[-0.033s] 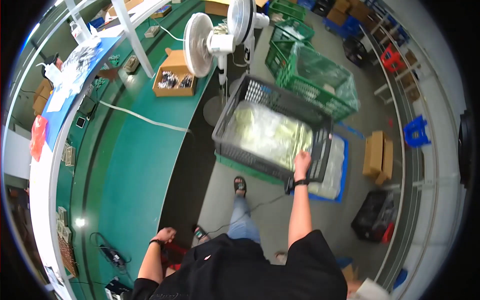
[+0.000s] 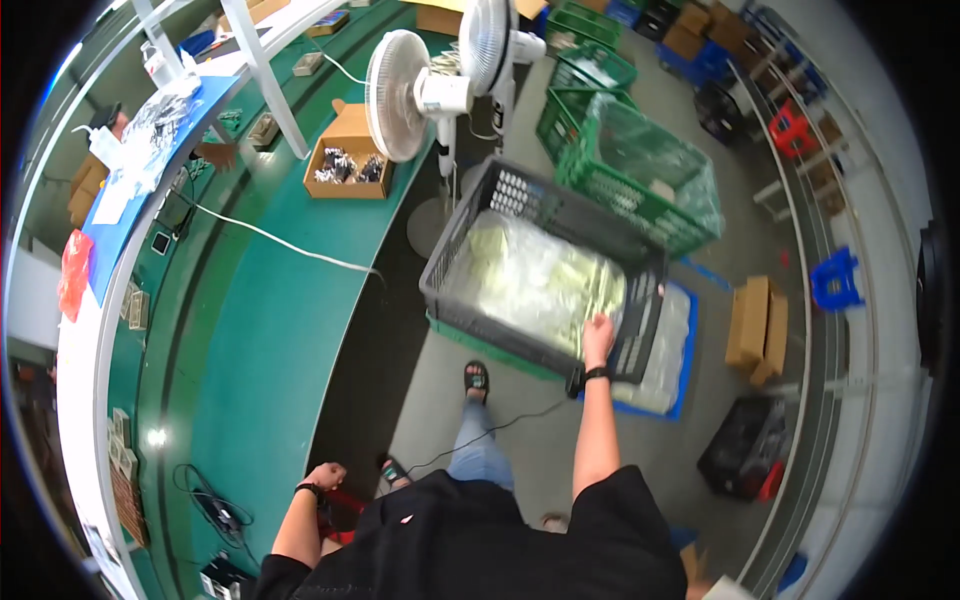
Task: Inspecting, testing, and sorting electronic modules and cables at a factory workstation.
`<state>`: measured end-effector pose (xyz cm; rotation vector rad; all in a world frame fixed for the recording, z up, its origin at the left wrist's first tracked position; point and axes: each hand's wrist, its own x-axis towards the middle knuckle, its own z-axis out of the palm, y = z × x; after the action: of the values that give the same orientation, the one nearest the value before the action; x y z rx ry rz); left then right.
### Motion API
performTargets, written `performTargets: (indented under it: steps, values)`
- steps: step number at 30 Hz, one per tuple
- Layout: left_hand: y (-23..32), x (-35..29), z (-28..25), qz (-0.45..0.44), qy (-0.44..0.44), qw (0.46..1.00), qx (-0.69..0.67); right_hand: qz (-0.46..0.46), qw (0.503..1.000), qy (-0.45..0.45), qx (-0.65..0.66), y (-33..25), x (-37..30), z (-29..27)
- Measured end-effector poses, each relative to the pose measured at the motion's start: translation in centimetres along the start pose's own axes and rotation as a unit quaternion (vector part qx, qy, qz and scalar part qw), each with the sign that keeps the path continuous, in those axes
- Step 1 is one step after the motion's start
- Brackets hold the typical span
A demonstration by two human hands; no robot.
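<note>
A dark grey crate (image 2: 470, 310) of slotted plastic stands ahead, tilted in the view. Inside lie clear plastic bags (image 2: 535, 285) with pale yellow-green contents. My right hand (image 2: 598, 338) reaches over the crate's near side, its fingers closed on the edge of a bag; the fingertips are partly hidden. A dark band circles that wrist. Down at the left, my left hand (image 2: 327, 476) hangs by the edge of the green table, fingers curled, with nothing visible in them. Beneath the grey crate shows a green crate (image 2: 490, 347).
Right of the crate, clear bags fill a blue tray (image 2: 685, 375). A green crate with a plastic liner (image 2: 640, 185) stands behind. Two fans rise at the table's edge, one white fan (image 2: 397, 95) nearest. An open carton (image 2: 345, 185) sits on the table (image 2: 270, 330). A black cable (image 2: 490, 430) crosses the floor.
My right hand sits slightly lower in the view, still at the bags' near right. The whole view has shifted a little; my left hand stays curled by the table.
</note>
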<state>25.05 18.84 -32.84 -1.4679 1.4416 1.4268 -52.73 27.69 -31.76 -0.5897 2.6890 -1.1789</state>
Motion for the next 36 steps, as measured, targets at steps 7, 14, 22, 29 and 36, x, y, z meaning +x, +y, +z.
performTargets:
  steps: [7, 14, 22, 29, 36]
  values:
    - [16.0, -5.5, 2.5, 0.003, -0.018, 0.976, -0.215, 0.069, 0.889, -0.376, -0.253, 5.4, 3.8, 12.2]
    - [27.5, -3.0, -1.4, 0.090, 0.053, 0.987, -0.125, 0.040, 0.987, -0.128, -0.086, 2.1, 1.6, 25.3]
    - [39.4, -1.8, -7.7, 0.188, 0.030, 0.981, -0.036, 0.125, 0.977, 0.078, 0.152, -6.3, 3.9, 6.2]
    - [58.5, -1.4, -6.6, 0.419, -0.021, 0.905, 0.066, 0.057, 0.967, 0.158, 0.194, -7.3, -1.8, -2.8]
    - [64.5, 19.2, 0.0, 0.484, 0.028, 0.777, 0.402, 0.294, 0.876, 0.301, 0.235, -2.9, -2.2, -11.3]
